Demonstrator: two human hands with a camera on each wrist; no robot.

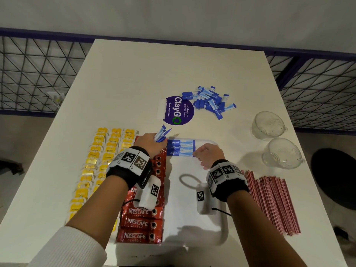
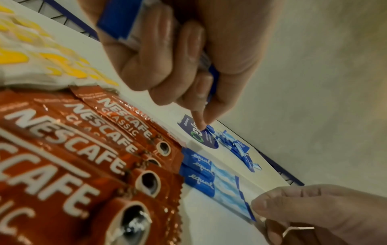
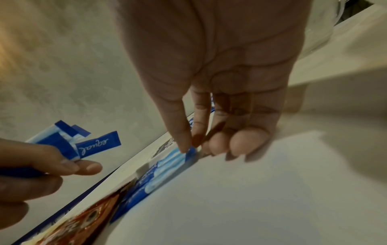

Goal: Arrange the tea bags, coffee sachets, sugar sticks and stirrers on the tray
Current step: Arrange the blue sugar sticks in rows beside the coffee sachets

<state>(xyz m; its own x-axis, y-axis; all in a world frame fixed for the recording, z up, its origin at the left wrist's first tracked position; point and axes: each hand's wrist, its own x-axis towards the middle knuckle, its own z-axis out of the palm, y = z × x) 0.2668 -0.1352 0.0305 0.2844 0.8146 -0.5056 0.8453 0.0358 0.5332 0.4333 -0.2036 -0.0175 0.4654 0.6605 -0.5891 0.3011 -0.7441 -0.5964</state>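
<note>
Roughly halfway, judging by the layout: yellow tea bags [image 1: 100, 160] are laid in columns along the tray's left side, and red coffee sachets [image 1: 143, 222] are stacked in one overlapping column next to them. Three sugar sticks [image 1: 181, 148] are lined up near the tray's [image 1: 192, 218] far edge, just right of the coffee. The nearest stick's end is pinched between thumb and forefinger of the right hand [image 1: 209, 156] (being squared up, it seems). A small bundle of sugar sticks [image 1: 161, 134] is gripped in the curled left hand [image 1: 149, 144], held above the coffee column's far end. Left to do: the loose sugar pile [image 1: 210, 102] on the table beyond the tray's far edge, and the red stirrers [image 1: 273, 201] on the table off the tray's right edge. "NESCAFE CLASSIC" is read on the sachets, "equal" on the sugar sticks, "ClayGo / Clean as you go" on the purple sticker [image 1: 178, 110]. Tea bag text is too small to read.
</note>
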